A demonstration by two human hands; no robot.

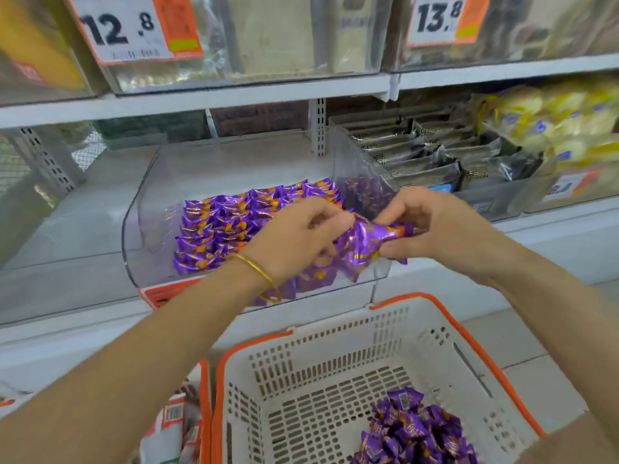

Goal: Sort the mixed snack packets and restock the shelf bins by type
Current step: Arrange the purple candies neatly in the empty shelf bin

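The left hand [301, 236] and right hand [432, 226] both grip a bunch of purple snack packets [365, 246] over the front of the clear shelf bin [150, 236], mid-restock, so next they likely need laying beside the packet rows [231, 226] inside, before more are fetched from the white basket [335, 349].

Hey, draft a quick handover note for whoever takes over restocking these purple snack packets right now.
Left hand: grips the held packets over the front of the clear bin.
Right hand: pinches the other end of the same bunch.
Done: stacked rows of purple packets already lie in the bin.
Left: set the held bunch down, then move the loose pile of purple packets out of the white basket below.
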